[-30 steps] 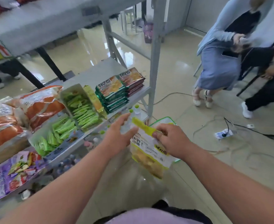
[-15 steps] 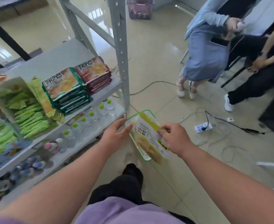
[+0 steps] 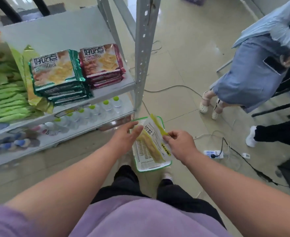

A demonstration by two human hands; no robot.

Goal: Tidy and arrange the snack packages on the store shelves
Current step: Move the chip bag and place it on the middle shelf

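While the biscuit packs [image 3: 55, 71] are lying stacked on the shelf [image 3: 106, 93], the right hand [image 3: 180, 144] is pinching a yellow snack pouch [image 3: 152, 141], not yet shelved, and the left hand [image 3: 125, 135], fingers spread, is touching it.

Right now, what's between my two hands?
In the head view, the yellow snack pouch lies between the left hand and right hand, above the white basket.
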